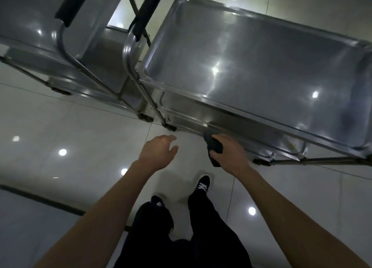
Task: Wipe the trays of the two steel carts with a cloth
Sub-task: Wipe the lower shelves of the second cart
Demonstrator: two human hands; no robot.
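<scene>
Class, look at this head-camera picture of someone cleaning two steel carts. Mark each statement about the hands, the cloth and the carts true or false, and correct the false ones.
1. The right hand grips a dark cloth. True.
2. The left hand holds a spray bottle. False: it holds nothing, its fingers loosely spread.
3. Two steel carts stand side by side, the right cart nearer the cloth. True.
4. The cloth lies flat in the left cart. False: it is in the right hand, by the right cart's near edge.
</scene>
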